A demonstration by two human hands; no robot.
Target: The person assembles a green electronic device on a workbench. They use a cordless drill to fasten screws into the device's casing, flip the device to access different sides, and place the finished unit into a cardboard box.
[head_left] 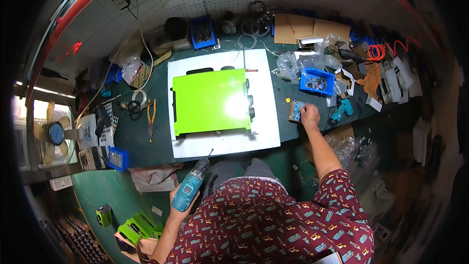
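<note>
My left hand [180,211] is wrapped round a teal cordless drill [187,191], held low in front of the bench with its bit aimed up toward the white foam sheet [222,145]. On that sheet lies a bright green metal case [210,100], with dark knobs or fittings along its right side and a black handle at the far edge. My right hand [309,115] reaches to a small cardboard box [296,111] of small bluish pieces, probably screws. Its fingers are bent together at the box's right side; what they pinch is hidden. Just right of it lies a second teal power tool [341,112].
Orange-handled pliers [152,120], black scissors [134,110] and a tape roll [138,99] lie left of the case. A blue bin [316,82] of small parts stands at right among plastic bags. A fan [56,133] stands far left. Green housings [138,227] sit lower left.
</note>
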